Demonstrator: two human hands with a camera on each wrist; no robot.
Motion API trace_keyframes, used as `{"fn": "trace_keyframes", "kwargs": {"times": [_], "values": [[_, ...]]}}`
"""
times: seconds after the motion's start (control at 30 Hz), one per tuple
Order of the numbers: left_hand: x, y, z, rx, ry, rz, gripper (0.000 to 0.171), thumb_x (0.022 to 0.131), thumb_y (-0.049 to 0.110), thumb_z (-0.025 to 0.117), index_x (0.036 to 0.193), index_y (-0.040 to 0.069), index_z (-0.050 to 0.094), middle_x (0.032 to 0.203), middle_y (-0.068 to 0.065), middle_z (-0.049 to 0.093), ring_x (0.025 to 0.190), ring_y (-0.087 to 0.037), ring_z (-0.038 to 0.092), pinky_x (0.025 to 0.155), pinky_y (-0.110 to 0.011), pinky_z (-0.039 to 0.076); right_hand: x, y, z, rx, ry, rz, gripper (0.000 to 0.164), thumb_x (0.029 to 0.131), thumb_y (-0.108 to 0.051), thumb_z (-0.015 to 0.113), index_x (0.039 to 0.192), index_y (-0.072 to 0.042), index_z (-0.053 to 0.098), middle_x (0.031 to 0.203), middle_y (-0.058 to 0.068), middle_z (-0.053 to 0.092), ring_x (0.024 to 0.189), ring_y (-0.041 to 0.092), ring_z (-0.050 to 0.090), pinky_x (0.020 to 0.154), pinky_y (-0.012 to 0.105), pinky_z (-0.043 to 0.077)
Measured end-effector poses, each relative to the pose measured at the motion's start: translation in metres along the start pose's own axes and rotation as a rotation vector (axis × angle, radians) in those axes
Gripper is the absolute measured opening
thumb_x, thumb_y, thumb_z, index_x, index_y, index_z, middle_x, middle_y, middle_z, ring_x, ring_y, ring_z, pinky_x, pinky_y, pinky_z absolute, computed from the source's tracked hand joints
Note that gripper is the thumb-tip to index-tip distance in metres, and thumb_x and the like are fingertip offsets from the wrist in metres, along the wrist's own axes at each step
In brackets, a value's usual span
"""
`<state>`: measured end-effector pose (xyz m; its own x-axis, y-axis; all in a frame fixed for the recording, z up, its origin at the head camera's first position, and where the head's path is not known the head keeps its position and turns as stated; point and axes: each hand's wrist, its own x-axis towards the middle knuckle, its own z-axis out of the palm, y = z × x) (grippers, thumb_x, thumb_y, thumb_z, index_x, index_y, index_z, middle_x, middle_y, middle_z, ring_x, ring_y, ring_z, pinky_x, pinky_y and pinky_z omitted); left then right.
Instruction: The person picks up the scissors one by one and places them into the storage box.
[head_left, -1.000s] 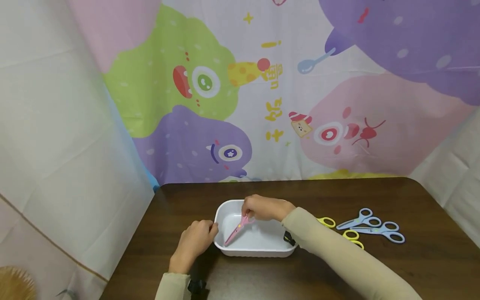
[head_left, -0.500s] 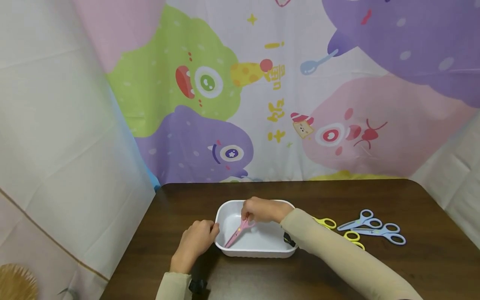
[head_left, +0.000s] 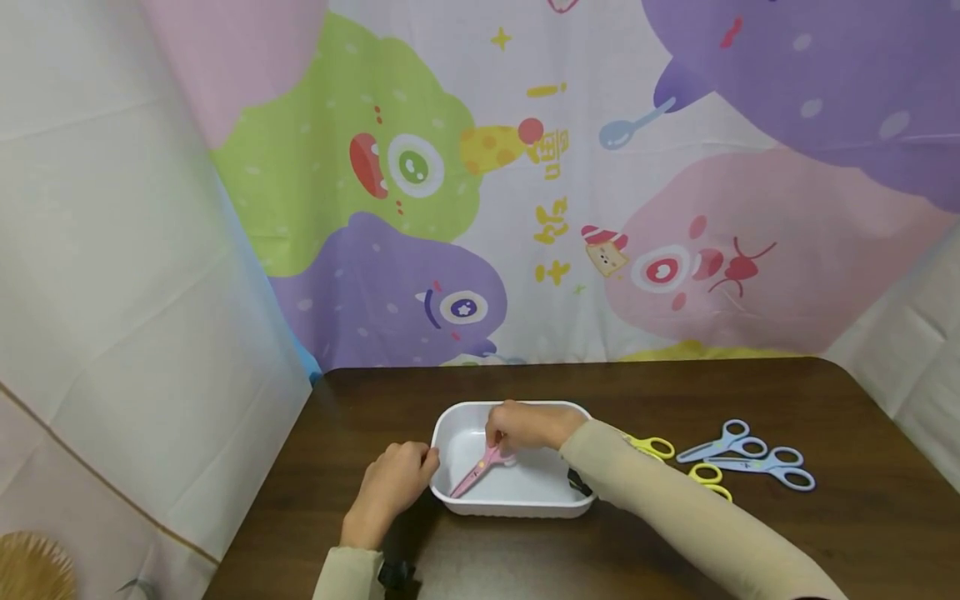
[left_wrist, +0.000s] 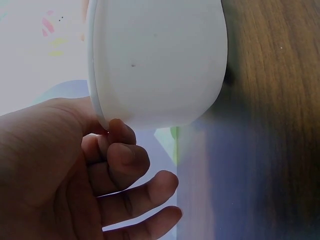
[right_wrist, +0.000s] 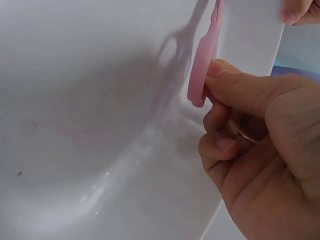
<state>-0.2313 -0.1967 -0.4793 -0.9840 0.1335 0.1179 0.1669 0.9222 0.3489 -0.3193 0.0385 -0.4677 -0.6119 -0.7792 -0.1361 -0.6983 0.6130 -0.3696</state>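
- One bare left hand, beige-sleeved: thumb and forefinger pinch the left end of a white, rounded-rectangular tray; other fingers loosely bent.
- Pink-handled, pink-bladed scissors slant inside the tray's left part, tips toward the near left corner. Whether tips touch the floor: cannot tell.
- Bare right hand, over the tray, grips the handle between thumb and forefinger.
- Right of tray, on a dark wood-grained table: yellow scissor handles, partly behind the right sleeve; beyond them, two light-blue scissors, close together.
- Farthest: white cartoon-printed cloth.
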Motion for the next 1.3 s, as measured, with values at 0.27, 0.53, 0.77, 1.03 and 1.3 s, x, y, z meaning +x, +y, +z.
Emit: {"fn": "trace_keyframes", "kwargs": {"times": [0.27, 0.53, 0.77, 1.03, 1.3], "values": [[-0.001, 0.002, 0.0, 0.001, 0.005, 0.011, 0.032, 0.1, 0.026, 0.058, 0.07, 0.016, 0.064, 0.071, -0.004, 0.064, 0.063, -0.02, 0.056, 0.055, -0.043, 0.044, 0.002, 0.002, 0.008, 0.0, 0.003, 0.019, 0.012, 0.088, -0.002, 0.076, 0.097, -0.009, 0.08, 0.088, -0.001, 0.071, 0.076, 0.004, 0.054, 0.072, 0.019, 0.048], [-0.001, 0.002, 0.0, 0.001, 0.011, 0.019, 0.033, 0.1, 0.026, 0.059, 0.068, 0.016, 0.062, 0.069, -0.003, 0.062, 0.061, -0.019, 0.054, 0.055, -0.042, 0.043, 0.002, 0.0, 0.01, 0.016, 0.014, 0.028, 0.014, 0.086, 0.004, 0.075, 0.094, -0.007, 0.078, 0.086, 0.0, 0.068, 0.078, 0.007, 0.054, 0.075, 0.02, 0.047], [0.001, 0.003, -0.001, -0.005, 0.012, 0.018, 0.034, 0.1, 0.026, 0.058, 0.067, 0.016, 0.061, 0.067, -0.002, 0.06, 0.061, -0.018, 0.052, 0.055, -0.041, 0.042, 0.003, 0.0, 0.008, 0.0, 0.036, 0.045, 0.016, 0.084, 0.007, 0.074, 0.089, -0.009, 0.075, 0.081, -0.002, 0.063, 0.077, 0.008, 0.052, 0.072, 0.021, 0.045], [0.002, 0.001, 0.001, -0.003, 0.006, 0.013, 0.033, 0.1, 0.026, 0.058, 0.069, 0.016, 0.063, 0.069, -0.002, 0.062, 0.062, -0.019, 0.054, 0.056, -0.042, 0.043, 0.002, -0.001, 0.004, 0.0, 0.023, 0.049, 0.011, 0.086, -0.002, 0.078, 0.093, -0.01, 0.075, 0.082, -0.005, 0.06, 0.077, 0.007, 0.052, 0.071, 0.02, 0.045], [0.0, 0.0, 0.0, 0.001, 0.002, 0.0, 0.032, 0.1, 0.027, 0.058, 0.07, 0.016, 0.064, 0.071, -0.004, 0.064, 0.063, -0.02, 0.056, 0.057, -0.043, 0.044, -0.003, -0.008, -0.008, 0.019, 0.009, 0.031, 0.011, 0.091, -0.004, 0.074, 0.1, -0.01, 0.076, 0.095, 0.002, 0.071, 0.083, 0.008, 0.057, 0.077, 0.023, 0.049]]}}
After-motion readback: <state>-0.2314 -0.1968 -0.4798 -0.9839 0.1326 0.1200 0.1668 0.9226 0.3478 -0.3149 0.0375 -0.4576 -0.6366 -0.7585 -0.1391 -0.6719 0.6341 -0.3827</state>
